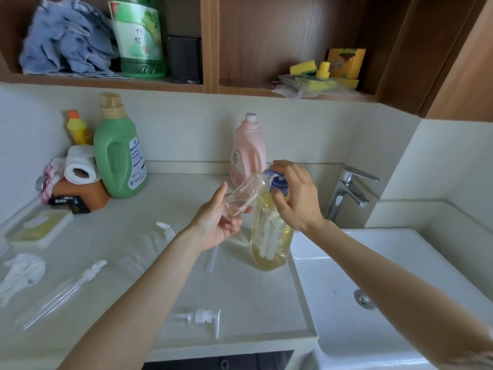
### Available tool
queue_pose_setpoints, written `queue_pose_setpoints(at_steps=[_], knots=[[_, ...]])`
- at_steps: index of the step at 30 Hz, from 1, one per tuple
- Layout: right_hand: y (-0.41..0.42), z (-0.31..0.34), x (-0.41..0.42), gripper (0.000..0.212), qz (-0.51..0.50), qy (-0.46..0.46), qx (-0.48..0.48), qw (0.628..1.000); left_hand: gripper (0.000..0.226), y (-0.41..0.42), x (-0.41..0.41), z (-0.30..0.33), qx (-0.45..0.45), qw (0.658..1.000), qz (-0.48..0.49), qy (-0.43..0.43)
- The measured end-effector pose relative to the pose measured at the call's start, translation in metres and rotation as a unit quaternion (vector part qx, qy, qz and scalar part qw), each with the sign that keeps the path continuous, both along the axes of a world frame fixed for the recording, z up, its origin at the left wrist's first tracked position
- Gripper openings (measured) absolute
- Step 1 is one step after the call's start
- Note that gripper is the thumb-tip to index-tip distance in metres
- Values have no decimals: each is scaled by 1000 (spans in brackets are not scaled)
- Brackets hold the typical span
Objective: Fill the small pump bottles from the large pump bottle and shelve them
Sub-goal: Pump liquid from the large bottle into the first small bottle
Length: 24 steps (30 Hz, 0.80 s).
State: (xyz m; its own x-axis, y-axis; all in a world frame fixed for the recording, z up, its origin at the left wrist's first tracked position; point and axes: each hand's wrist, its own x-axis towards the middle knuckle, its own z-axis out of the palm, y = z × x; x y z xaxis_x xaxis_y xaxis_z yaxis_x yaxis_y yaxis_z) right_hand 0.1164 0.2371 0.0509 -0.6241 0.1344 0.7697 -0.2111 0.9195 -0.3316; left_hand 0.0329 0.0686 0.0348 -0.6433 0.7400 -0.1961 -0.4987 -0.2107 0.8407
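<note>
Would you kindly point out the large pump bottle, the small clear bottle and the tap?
large pump bottle [270, 236], head view, yellow body.
small clear bottle [244, 194], head view, transparent side wall.
tap [346, 194], head view, chrome column.

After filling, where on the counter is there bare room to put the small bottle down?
The widest bare patch lies between the green jug and the large pump bottle, in front of the pink bottle. Another lies near the front edge, right of the loose pump head. The left side is crowded: soap tray, crumpled tissue, clear bottles lying flat.
</note>
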Motion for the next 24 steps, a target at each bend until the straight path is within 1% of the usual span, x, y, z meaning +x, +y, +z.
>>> queue_pose_setpoints(at_steps=[3,5,8,12,15,18,22,24], knots=[[8,17,-1,41,-5,-32,7,999,35,1,-1,5,10,1000,6,5],[9,20,-4,44,-7,-46,8,999,31,2,-1,6,11,1000,13,13],[6,10,-5,46,2,-29,-5,1000,28,3,1,4,18,999,28,11],[1,-8,-9,43,-3,31,-36,999,27,9,4,1,13,998,53,11],[-3,-14,-13,40,-6,54,-54,997,34,12,2,-5,-14,997,70,6],[-5,-18,-14,38,-12,54,-46,997,30,9,-1,-8,-12,998,66,-12],[-8,-11,-10,35,-17,32,-44,998,32,6,2,-4,20,998,51,-38],[-8,-3,-6,36,-5,23,-38,999,28,6,3,-3,30,997,42,-50]])
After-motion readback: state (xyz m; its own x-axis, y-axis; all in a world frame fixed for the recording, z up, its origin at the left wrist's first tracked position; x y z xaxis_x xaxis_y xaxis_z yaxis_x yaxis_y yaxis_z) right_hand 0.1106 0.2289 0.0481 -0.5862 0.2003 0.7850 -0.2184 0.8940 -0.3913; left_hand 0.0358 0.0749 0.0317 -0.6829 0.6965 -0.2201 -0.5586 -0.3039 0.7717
